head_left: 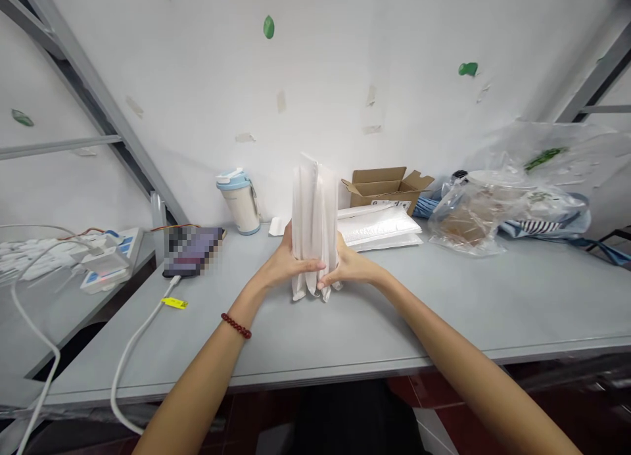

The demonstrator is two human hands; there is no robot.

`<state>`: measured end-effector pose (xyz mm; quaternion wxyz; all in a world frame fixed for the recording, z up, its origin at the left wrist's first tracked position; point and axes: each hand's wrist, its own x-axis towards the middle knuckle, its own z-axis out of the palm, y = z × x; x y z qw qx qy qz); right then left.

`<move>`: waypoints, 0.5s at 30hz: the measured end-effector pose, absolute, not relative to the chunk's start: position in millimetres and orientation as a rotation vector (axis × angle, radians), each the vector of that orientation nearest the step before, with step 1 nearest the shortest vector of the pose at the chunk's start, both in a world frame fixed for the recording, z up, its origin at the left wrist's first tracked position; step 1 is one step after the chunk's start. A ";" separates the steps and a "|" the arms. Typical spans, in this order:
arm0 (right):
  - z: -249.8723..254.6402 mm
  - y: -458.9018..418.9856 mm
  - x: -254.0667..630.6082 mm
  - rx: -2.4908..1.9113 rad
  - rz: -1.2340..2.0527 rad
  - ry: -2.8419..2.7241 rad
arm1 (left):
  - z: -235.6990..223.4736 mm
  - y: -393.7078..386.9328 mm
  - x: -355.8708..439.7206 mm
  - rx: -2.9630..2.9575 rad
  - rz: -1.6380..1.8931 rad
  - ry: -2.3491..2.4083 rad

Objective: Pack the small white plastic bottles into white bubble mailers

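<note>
Several white padded envelopes (313,208) stand upright on edge in a bundle over the grey table (444,297). My left hand (283,263) presses the bundle from the left, with its thumb across the near side. From the right, my right hand (352,263) closes on the same bundle, its thumb close to the left thumb. The fingers behind the envelopes are mostly hidden. More white padded envelopes (379,226) lie flat just behind my right hand. A red bead bracelet (236,325) is on my left wrist.
Behind stand a white and blue tumbler (240,202) and an opened cardboard box (387,187). A phone (192,251) with a white charging cable (135,340) lies left. Clear plastic bags (473,218) with a lidded container sit right. A power strip (111,261) is far left.
</note>
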<state>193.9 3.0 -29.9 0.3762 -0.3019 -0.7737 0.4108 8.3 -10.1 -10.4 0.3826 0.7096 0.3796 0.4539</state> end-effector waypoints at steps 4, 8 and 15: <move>-29.3 2.2 198.6 -0.840 1.089 -1.876 | -10.7 -8.3 2.4 1.811 1.073 0.989; -18.1 -4.6 199.0 -0.819 1.052 -1.632 | -4.8 -13.0 -0.9 1.564 1.303 1.021; -16.9 -4.7 199.5 -0.920 1.033 -1.676 | -3.4 -14.3 0.8 1.569 1.252 0.969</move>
